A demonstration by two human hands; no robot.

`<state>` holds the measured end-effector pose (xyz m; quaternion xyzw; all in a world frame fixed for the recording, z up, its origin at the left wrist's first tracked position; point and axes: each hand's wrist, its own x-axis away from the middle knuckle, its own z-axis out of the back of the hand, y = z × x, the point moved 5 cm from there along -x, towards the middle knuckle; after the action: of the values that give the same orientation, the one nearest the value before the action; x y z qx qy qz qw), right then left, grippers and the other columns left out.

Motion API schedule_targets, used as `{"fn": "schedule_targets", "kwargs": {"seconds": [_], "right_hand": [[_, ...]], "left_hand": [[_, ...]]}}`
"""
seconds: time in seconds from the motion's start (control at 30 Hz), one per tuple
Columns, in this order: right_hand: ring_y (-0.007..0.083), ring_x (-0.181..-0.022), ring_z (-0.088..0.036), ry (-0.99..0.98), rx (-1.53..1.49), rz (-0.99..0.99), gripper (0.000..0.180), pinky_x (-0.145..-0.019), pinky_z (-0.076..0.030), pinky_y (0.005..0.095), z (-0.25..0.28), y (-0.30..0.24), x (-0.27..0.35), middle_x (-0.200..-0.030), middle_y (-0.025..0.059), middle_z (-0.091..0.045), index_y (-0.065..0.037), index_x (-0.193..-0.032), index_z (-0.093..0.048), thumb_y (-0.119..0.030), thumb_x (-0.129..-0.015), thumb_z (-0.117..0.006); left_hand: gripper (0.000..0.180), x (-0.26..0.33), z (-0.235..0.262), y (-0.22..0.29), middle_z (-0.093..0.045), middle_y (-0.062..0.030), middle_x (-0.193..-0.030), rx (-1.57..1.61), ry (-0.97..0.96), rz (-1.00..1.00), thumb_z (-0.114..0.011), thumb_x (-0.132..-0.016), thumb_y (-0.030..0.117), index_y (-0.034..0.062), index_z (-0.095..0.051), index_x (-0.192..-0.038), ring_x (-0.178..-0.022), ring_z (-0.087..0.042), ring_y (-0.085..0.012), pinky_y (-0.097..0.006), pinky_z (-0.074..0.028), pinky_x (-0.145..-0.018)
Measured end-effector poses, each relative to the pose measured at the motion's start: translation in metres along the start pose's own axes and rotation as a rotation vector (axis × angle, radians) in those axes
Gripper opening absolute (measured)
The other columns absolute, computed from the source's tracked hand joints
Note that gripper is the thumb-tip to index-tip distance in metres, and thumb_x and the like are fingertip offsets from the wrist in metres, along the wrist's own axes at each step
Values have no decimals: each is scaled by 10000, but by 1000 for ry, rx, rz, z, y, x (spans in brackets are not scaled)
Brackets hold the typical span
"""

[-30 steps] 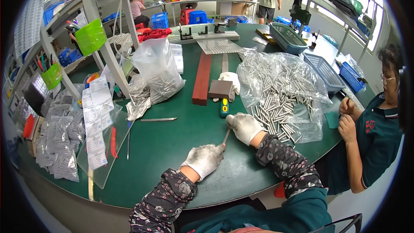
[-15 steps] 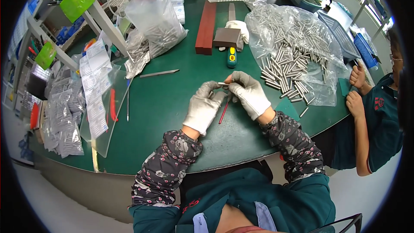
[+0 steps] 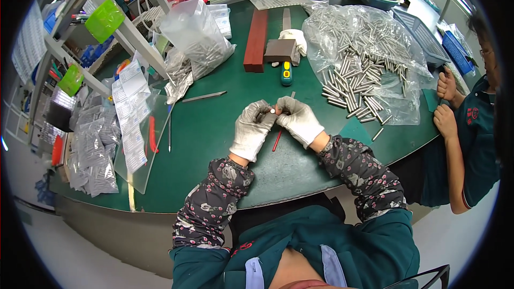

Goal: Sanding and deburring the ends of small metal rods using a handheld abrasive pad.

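Observation:
My left hand (image 3: 252, 129), in a white work glove, pinches a small metal pin (image 3: 272, 111) whose bright round end faces up toward me. My right hand (image 3: 301, 122), gloved with bare fingertips showing, is closed against the same pin from the other side. Under the right fingers runs a thin red-handled tool (image 3: 277, 140); whether it is held or lies on the table cannot be told. To the right, a heap of steel pins (image 3: 353, 83) spills from an opened clear plastic bag (image 3: 404, 109).
Beyond my hands lie a yellow-and-green utility knife (image 3: 287, 74), a brown block (image 3: 280, 50) and a dark red bar (image 3: 256, 40). A bag of pins (image 3: 206, 51) and a flat metal strip (image 3: 204, 96) are left. A co-worker's hands (image 3: 446, 120) are at the right edge.
The pin has turned from lying crosswise to end-on between my fingertips. Both hands have drawn closer around it. The view has shifted slightly.

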<state>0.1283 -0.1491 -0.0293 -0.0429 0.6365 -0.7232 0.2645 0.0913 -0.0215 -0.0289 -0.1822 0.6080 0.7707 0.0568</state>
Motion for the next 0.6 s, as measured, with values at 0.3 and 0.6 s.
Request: {"fn": "schedule_targets", "kwargs": {"seconds": [0.3,0.6], "right_hand": [[137,-709,-522,18,-14,87,111,-695,-421,245,2,3,1,-727,54,-547,-21,-809,-521,-11,-700,-535],[120,-712,-517,-31,-69,-22,107,-696,-420,243,6,-9,3,-711,60,-552,-10,-816,-544,-70,-728,-550]], "left_hand": [[136,2,-4,13,-561,11,-784,-62,-16,-158,-640,-774,23,35,-565,-887,-700,-516,-53,-195,-443,-636],[151,2,0,16,-559,-5,-783,-235,-28,-250,-630,-761,-11,34,-563,-888,-698,-530,-73,-209,-446,-634]]}}
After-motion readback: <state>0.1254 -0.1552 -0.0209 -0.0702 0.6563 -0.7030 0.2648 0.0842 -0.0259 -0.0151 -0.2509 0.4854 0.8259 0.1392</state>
